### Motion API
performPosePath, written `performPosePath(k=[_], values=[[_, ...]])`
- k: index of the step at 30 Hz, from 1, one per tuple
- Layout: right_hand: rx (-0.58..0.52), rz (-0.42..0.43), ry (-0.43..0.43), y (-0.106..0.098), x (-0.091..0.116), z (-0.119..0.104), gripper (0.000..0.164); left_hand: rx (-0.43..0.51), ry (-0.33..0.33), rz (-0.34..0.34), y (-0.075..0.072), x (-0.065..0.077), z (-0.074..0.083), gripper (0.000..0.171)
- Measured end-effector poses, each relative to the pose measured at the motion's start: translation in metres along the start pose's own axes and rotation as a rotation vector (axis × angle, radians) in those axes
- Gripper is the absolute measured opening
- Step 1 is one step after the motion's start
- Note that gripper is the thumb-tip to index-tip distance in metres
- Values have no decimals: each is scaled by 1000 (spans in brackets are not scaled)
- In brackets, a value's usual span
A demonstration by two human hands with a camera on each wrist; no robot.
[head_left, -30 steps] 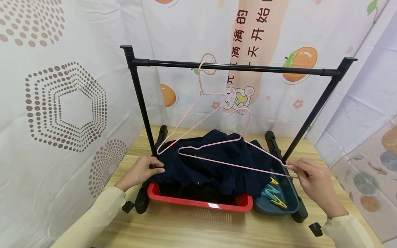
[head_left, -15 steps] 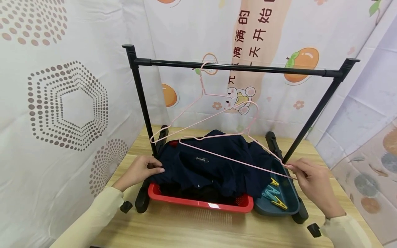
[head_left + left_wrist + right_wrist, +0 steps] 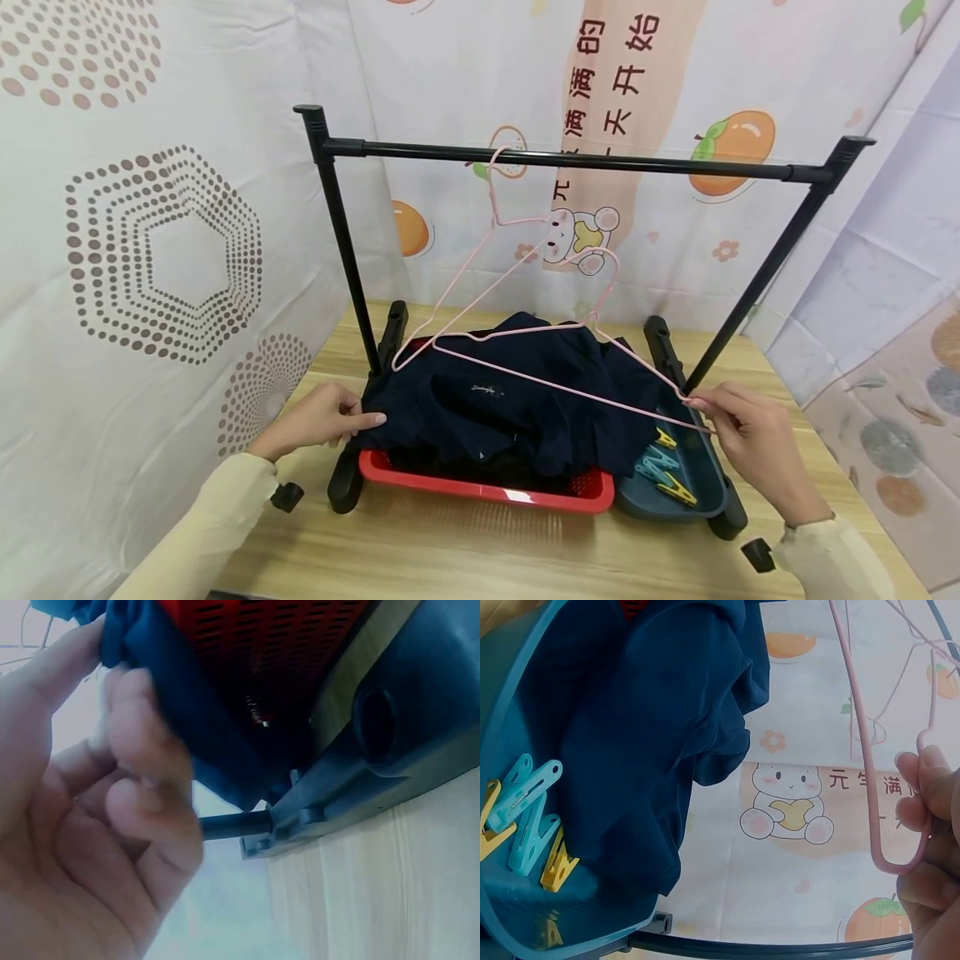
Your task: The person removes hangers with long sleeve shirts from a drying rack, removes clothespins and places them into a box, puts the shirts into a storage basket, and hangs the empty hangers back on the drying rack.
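Observation:
My left hand (image 3: 315, 421) grips the left edge of a navy garment (image 3: 555, 417), which has small white lettering. In the left wrist view, a fold of the navy cloth (image 3: 176, 682) runs from between thumb and fingers. Bunched up, the garment covers most of a red basket (image 3: 450, 484). At the right, my right hand (image 3: 757, 442) pinches the end of a pink clothes hanger (image 3: 617, 268), held slanting above the garment. The right wrist view shows the fingers around that hanger (image 3: 865, 750) near its bend. Another pink hanger (image 3: 492, 200) hangs by its hook from the rack.
A black clothes rack (image 3: 637, 162) spans the basket, its feet on the wooden table (image 3: 465, 558). Right of the basket stands a dark blue tray (image 3: 714, 483) with several yellow and teal clothespins (image 3: 678, 492). Printed curtains (image 3: 465, 50) enclose the back and sides.
My left hand has shifted slightly left with the garment's edge, and the lettering has come into view. The held hanger's hook has risen a little. The hanging hanger has swung out and back.

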State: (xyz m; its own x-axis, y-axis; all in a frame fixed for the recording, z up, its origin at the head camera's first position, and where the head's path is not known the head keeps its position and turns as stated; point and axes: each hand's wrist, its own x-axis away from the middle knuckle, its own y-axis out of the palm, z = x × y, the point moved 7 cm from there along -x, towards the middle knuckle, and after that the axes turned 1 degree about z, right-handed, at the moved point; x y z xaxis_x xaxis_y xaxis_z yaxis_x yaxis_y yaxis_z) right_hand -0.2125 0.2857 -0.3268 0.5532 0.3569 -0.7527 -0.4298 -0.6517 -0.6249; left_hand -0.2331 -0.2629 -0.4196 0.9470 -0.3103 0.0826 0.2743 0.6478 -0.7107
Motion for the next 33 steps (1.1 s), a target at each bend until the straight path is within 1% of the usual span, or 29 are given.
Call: performPosePath(k=[4,7,13,15,25,33], values=[[15,16,-6,-2,1,1,37,64,-29,-107,6,4,-2,46],[20,16,-2,-2,2,2,39,84,-38,-142,9,5,-1,45],[30,8,-2,-4,1,1,41,127,-95,-159,14,6,-5,46],[38,8,1,-6,0,1,41,141,-105,-166,16,6,-6,46],[70,-1,25,-15,0,4,40,165,-93,-167,17,5,-6,48],[71,16,2,-24,1,10,39,191,-82,-169,18,5,-4,48]])
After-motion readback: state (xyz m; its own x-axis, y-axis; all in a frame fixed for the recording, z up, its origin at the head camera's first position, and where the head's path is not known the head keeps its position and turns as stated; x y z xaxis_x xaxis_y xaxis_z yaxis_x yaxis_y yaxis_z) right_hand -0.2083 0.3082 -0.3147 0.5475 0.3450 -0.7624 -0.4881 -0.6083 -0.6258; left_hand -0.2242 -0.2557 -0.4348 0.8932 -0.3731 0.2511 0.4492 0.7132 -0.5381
